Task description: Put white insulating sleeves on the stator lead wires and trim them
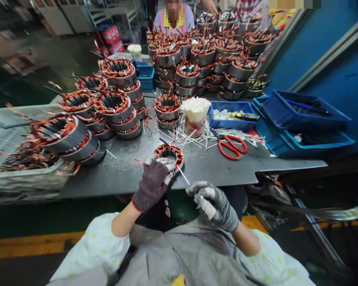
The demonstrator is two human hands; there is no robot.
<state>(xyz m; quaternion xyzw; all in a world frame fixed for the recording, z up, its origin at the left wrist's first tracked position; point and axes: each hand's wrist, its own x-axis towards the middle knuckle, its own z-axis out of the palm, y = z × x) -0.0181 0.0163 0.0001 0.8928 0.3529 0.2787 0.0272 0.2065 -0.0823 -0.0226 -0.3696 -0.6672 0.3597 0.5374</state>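
A motor stator [179, 157] with copper windings lies near the table's front edge. My left hand [153, 180], in a maroon glove with white-wrapped fingertips, is closed on its near left rim and hides part of the ring. In a grey glove, my right hand [213, 202] pinches a thin white stick [183, 176] just right of the table edge. The stick slants up and left, and its far tip meets the stator's right side. Behind the stator, a tub [195, 127] holds a dense bundle of similar white sticks, with more scattered around it.
Red-handled scissors [231, 147] lie right of the loose sticks. A blue bin [232, 115] has a yellow-handled tool across it; more blue bins [307, 109] stand farther right. Stacked stators [119, 107] rise at left beside a pale basket [41, 174]. Another person [158, 20] is beyond the back stacks.
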